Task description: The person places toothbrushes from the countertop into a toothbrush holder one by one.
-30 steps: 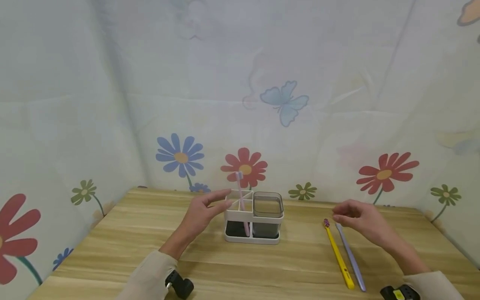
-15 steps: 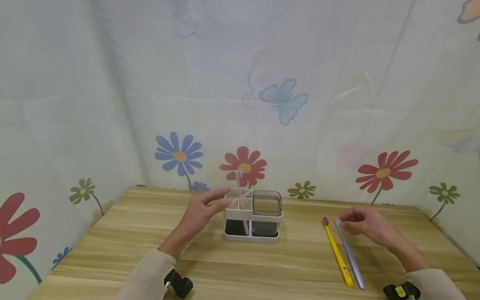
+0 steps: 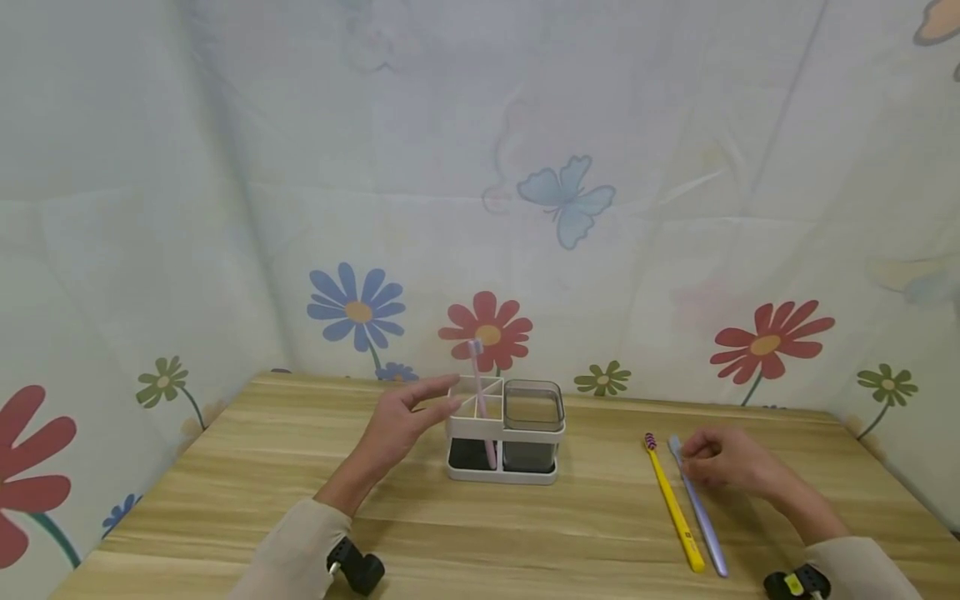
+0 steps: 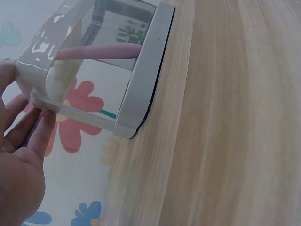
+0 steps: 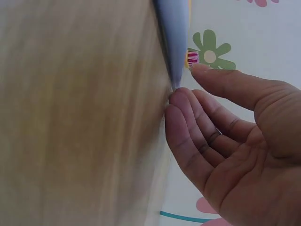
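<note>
A white toothbrush holder (image 3: 551, 479) stands on the table, with a pink toothbrush (image 3: 480, 392) upright in one of its left compartments. My left hand (image 3: 401, 425) holds the holder's left side, thumb toward the front and fingers toward the back. In the left wrist view, those fingers (image 4: 44, 129) touch the white upper rim. To the right lie a yellow toothbrush (image 3: 675, 508) and a purple toothbrush (image 3: 703, 521), side by side. My right hand (image 3: 731, 462) is low beside the purple one's head end. Its bent fingertips (image 5: 176, 113) meet that end, while the thumb stands apart.
A clear grey cup (image 3: 534, 408) sits in the holder's right half. The wooden table (image 3: 390, 533) reaches back to a hanging cloth (image 3: 652, 292) printed with flowers and a butterfly. Black wrist cameras, such as the left one (image 3: 358, 567), sit on both sleeves.
My right hand has moved down and slightly right, from above the toothbrush heads to beside the purple toothbrush. The left hand keeps its place on the holder.
</note>
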`<state>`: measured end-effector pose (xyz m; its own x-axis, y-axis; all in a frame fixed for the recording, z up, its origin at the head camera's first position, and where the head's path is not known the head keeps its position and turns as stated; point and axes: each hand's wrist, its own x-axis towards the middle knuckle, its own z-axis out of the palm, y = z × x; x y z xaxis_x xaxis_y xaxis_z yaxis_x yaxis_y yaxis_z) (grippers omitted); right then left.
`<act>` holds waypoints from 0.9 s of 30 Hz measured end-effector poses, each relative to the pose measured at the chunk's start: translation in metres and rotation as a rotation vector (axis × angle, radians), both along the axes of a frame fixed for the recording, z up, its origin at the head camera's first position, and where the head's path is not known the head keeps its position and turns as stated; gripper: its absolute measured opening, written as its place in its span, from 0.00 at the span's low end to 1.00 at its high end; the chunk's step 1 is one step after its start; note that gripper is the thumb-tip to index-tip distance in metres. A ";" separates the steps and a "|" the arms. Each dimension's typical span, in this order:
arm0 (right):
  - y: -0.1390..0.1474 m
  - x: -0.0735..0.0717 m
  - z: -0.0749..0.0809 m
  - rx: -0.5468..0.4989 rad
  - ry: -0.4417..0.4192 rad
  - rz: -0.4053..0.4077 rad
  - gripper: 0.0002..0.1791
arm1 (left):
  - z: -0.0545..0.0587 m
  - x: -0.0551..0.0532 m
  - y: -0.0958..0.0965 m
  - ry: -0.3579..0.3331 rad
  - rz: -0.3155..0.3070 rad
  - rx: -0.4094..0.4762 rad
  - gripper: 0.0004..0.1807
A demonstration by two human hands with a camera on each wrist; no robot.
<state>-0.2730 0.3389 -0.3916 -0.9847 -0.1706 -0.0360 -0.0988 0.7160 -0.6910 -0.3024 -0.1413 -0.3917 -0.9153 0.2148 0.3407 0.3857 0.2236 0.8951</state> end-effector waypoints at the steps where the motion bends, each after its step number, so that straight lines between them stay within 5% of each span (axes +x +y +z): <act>1: 0.000 0.000 -0.001 0.009 0.000 0.002 0.12 | 0.000 0.000 0.000 -0.001 0.000 0.000 0.26; 8: -0.003 0.000 -0.002 0.028 0.008 0.018 0.13 | -0.001 -0.001 0.000 0.004 0.001 -0.005 0.26; 27: -0.017 0.004 -0.002 0.022 -0.087 -0.101 0.09 | 0.000 -0.001 0.000 0.010 -0.001 -0.011 0.25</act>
